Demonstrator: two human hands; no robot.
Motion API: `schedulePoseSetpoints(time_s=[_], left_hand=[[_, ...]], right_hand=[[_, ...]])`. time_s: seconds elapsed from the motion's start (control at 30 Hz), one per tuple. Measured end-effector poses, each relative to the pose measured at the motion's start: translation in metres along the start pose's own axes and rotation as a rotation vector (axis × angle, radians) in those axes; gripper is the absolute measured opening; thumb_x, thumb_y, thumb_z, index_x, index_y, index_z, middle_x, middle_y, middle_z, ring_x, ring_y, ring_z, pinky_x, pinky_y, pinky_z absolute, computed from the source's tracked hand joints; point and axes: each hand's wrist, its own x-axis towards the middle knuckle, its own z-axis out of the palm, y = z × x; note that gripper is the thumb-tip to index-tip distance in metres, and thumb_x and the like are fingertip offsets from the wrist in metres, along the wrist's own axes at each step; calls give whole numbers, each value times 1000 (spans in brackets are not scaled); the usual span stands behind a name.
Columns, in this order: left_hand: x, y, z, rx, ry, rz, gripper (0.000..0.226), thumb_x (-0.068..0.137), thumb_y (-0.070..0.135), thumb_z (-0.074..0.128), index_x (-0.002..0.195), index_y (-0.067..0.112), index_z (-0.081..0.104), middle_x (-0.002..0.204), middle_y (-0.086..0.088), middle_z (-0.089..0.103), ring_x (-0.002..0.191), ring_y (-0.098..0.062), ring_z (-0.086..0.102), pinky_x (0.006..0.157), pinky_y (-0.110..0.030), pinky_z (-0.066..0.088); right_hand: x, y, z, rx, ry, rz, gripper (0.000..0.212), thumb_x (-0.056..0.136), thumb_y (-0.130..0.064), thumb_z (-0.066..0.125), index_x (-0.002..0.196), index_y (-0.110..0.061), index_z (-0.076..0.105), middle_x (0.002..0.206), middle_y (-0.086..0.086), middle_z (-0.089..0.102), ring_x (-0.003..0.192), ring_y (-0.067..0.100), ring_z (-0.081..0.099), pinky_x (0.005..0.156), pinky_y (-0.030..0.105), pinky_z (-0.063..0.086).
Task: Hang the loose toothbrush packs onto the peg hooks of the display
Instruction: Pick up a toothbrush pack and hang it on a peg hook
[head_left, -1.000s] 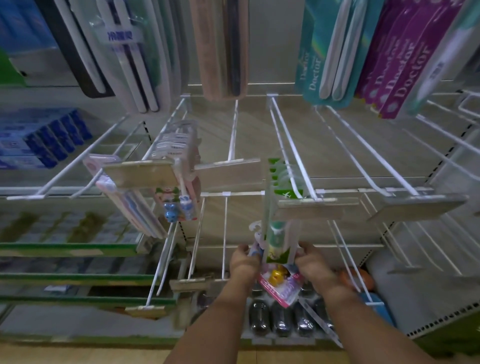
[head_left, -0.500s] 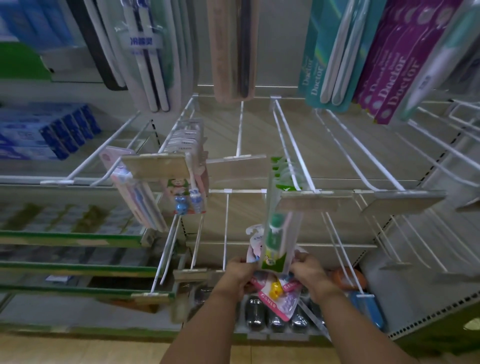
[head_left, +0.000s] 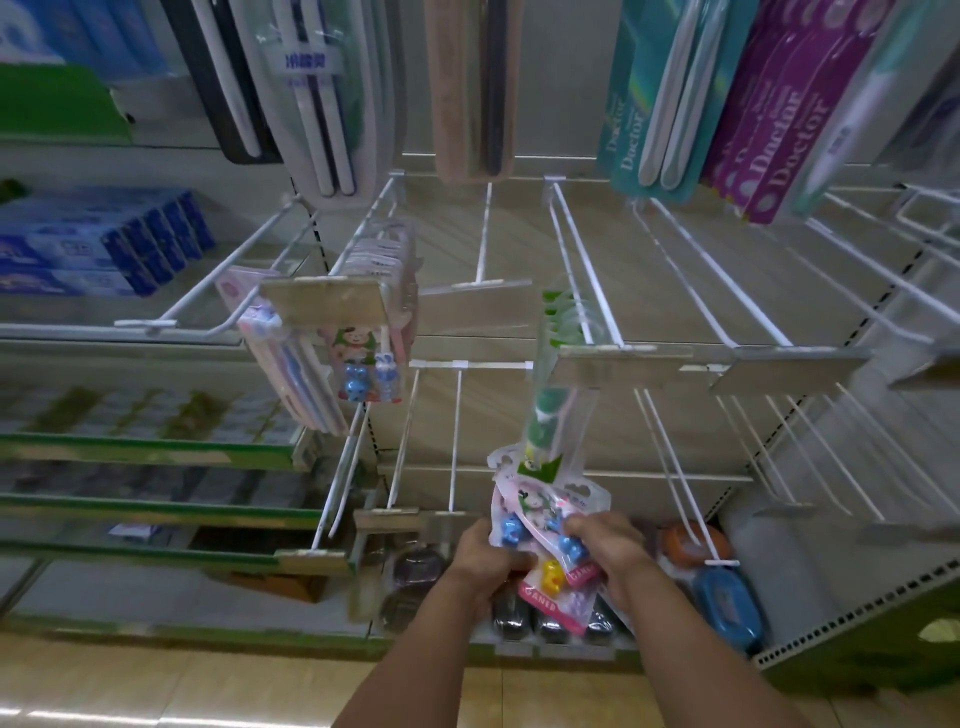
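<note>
In the head view, the left hand (head_left: 488, 557) and the right hand (head_left: 612, 546) hold a fanned bundle of loose toothbrush packs (head_left: 543, 512) between them. The packs are flat pink-and-clear plastic cards with cartoon prints and small blue and yellow figures. The left fingers (head_left: 511, 560) curl round the bundle's left edge, and the right fingers (head_left: 584, 525) pinch its right side. The bundle sits low before the display, its top overlapping the bottom of a green-and-clear hanging toothbrush pack (head_left: 545, 421). That pack hangs at the front of a white wire peg hook (head_left: 592, 291), by a pale label plate (head_left: 623, 366). On a hook to the left hang cartoon-printed packs with blue figures (head_left: 363, 364). Above hang teal "Doctor" packs (head_left: 636, 109) and purple "Doctor" packs (head_left: 769, 124). Dark oval cases (head_left: 550, 621) and a blue oval case (head_left: 727, 605) lie on the bottom shelf (head_left: 566, 650).
</note>
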Motion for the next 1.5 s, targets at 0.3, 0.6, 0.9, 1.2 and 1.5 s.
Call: schedulePoseSetpoints(time_s=[0.3, 0.6, 0.9, 1.2, 1.5], left_hand=[[-38, -23, -27, -17, -68, -26, 36, 77, -8, 66, 108, 9, 61, 103, -19, 70, 96, -37, 67, 84, -50, 56], [-98, -20, -62, -126, 200, 55, 37, 81, -14, 57, 107, 12, 54, 100, -18, 66, 80, -33, 68, 56, -38, 57], [-134, 15, -80, -207, 307, 100, 38, 80, -13, 58, 112, 7, 59, 99, -19, 68, 82, -33, 68, 59, -38, 57], [-140, 47, -87, -358, 338, 184, 35, 82, -14, 56, 100, 16, 56, 99, -18, 66, 91, -37, 66, 78, -51, 56], [-132, 74, -121, -342, 364, 208, 34, 84, -11, 56, 111, 11, 56, 98, -16, 66, 86, -32, 67, 66, -43, 57]], right_hand=[[-37, 13, 6, -187, -181, 57, 26, 76, -2, 68, 101, 2, 61, 88, 16, 64, 73, 28, 64, 53, 30, 53], [-94, 14, 37, -150, -263, -11, 29, 80, -8, 70, 106, -2, 59, 97, 15, 66, 83, 29, 66, 72, 40, 58], [-138, -13, 51, 104, -235, -211, 29, 86, 2, 59, 109, -13, 51, 101, 10, 58, 81, 24, 62, 56, 32, 52], [-154, -57, 66, 407, -179, -158, 34, 86, 4, 57, 115, -12, 49, 108, 15, 60, 91, 34, 63, 74, 47, 55], [-166, -98, 90, 290, -98, -272, 27, 89, 1, 56, 109, -13, 46, 97, 12, 58, 78, 29, 65, 55, 36, 55]])
